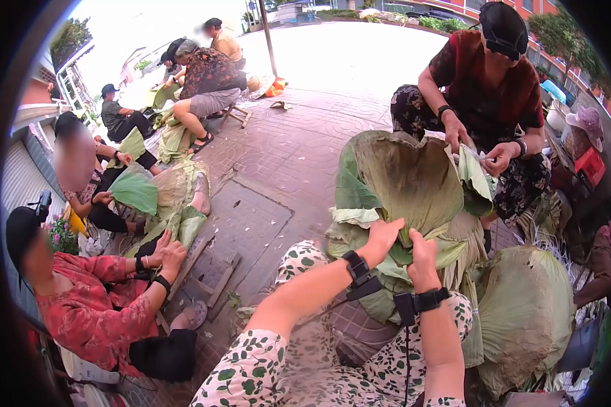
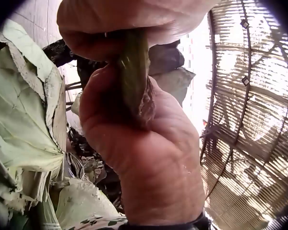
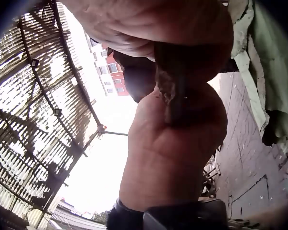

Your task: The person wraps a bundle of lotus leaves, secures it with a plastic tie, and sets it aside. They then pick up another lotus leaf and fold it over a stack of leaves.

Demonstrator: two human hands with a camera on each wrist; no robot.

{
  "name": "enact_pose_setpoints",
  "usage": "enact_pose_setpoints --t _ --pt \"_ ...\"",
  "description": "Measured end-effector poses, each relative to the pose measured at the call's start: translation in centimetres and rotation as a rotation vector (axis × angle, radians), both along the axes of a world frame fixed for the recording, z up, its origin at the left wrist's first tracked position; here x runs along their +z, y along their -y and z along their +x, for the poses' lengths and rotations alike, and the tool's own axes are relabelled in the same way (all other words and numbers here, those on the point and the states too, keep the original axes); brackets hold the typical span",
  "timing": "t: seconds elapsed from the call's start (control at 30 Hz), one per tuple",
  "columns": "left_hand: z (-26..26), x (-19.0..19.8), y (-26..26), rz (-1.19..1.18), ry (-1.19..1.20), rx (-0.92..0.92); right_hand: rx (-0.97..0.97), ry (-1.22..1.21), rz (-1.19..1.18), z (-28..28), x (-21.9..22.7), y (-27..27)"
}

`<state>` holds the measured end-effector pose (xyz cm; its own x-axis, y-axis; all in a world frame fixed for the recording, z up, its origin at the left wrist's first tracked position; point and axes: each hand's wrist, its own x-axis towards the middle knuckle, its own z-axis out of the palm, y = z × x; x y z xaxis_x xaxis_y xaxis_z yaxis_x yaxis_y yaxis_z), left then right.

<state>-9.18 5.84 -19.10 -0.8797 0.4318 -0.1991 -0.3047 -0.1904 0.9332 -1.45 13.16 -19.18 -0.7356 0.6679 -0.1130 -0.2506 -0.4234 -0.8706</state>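
A large, browning green leaf spreads open over a pile of leaves in front of the lap. At its near edge my left hand and right hand are close together, gripping the leaf. In the left wrist view a thick green piece of it stands pinched between the left hand and the right hand. The right wrist view shows its dark, ragged end between the right hand and the left hand. Curled fingertips are mostly hidden.
Opposite, a seated person handles a pale leaf edge. A big dry leaf lies at the right. On the left a person in red sits beside a low wooden stool; several others sit farther off on the paving.
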Motion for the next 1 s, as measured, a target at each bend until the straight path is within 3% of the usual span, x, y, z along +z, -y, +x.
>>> enact_pose_setpoints --t 0.07,0.13,0.2,0.23,0.33,0.4,0.47,0.53,0.57,0.67,0.73,0.8,0.87,0.93,1.0 --pt "-0.1 0.0 0.2 -0.182 0.004 -0.058 -0.002 0.075 0.002 -0.1 0.2 0.4" --pt "0.4 0.9 0.5 -0.136 -0.077 -0.036 -0.034 -0.027 0.053 0.4 1.0 0.9" --pt "2.4 4.1 1.5 0.182 -0.430 0.066 -0.074 -0.182 0.286 0.9 2.1 1.2" --pt "2.6 4.5 1.8 0.234 -0.486 0.049 -0.093 -0.228 0.333 1.1 2.7 1.5" --pt "1.9 3.3 1.8 0.117 -0.271 -0.014 0.006 -0.175 0.129 1.1 2.1 1.0" --pt "0.4 0.3 0.5 -0.127 -0.154 -0.036 0.021 -0.077 0.106 0.5 1.0 0.2" --pt "-0.2 -0.2 0.4 -0.380 -0.100 -0.126 -0.057 0.148 0.038 -0.1 -0.5 -0.1" --pt "0.1 -0.8 0.2 -0.133 -0.268 -0.072 -0.099 0.067 0.112 0.0 -0.3 0.4" --pt "0.5 0.0 0.4 -0.048 -0.467 -0.011 -0.092 -0.026 0.137 0.2 0.8 0.8" --pt "1.3 1.8 1.1 0.016 -0.534 -0.008 -0.024 -0.123 0.160 1.0 2.2 1.2" --pt "0.8 1.0 0.9 -0.102 -0.462 -0.072 -0.032 -0.127 0.150 1.1 2.5 1.5" --pt "0.4 0.2 0.4 -0.122 -0.463 -0.049 -0.045 -0.003 0.154 0.3 -0.1 -0.3" --pt "0.3 -0.2 0.1 -0.334 -0.452 -0.090 -0.054 0.024 0.146 0.0 -0.5 -0.5" --pt "0.1 -0.6 -0.1 -0.337 -0.567 -0.038 -0.065 0.050 0.138 0.0 0.1 -0.1" --pt "0.6 1.2 0.6 -0.271 -0.607 -0.093 -0.072 -0.091 0.163 0.6 2.1 1.0"
